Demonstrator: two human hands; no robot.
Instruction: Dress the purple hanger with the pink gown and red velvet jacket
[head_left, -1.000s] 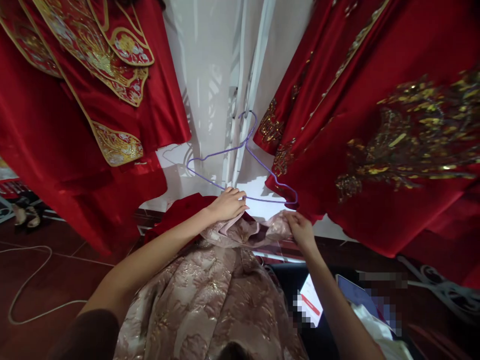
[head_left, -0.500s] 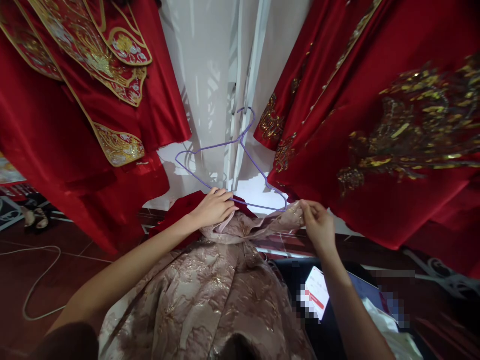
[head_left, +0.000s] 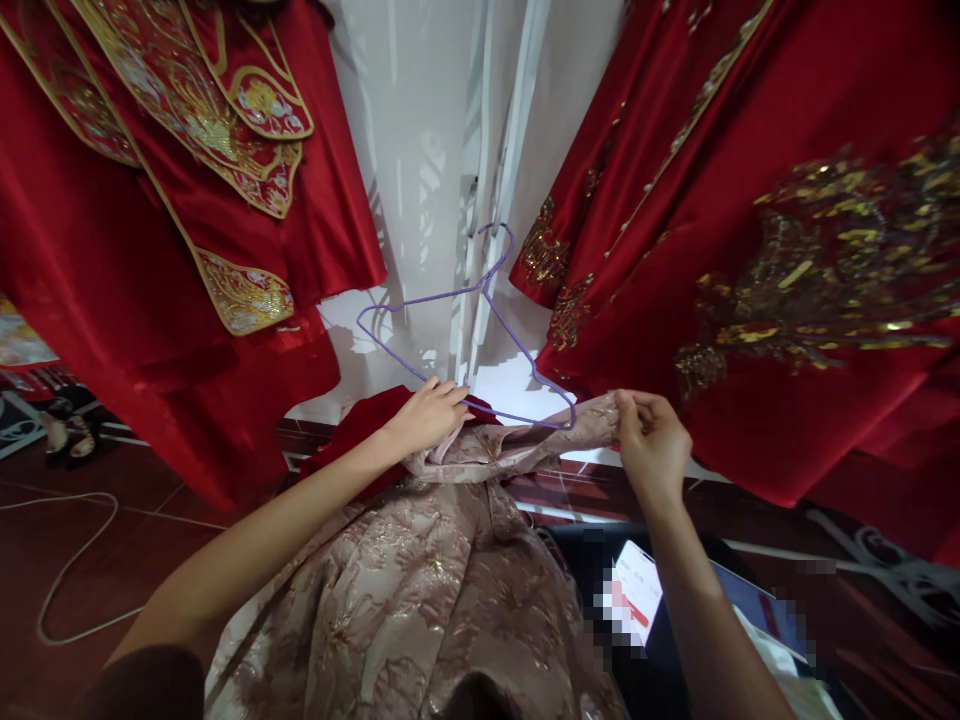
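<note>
1. Fingers of left hand point(head_left: 427, 415) clenched on hanger point(head_left: 480, 335) bar and dress point(head_left: 420, 590) top; right hand point(head_left: 652, 445) pinching dress edge by hanger's right end.
2. Could slip off that end if pinch loosens.
3. Might snag hook on red robe point(head_left: 750, 250), seemingly close behind.

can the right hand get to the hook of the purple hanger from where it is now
Probably yes. The right hand pinches the pink dress just below the purple hanger, and the space up to its hook looks free, though the hand would have to let go.
</note>
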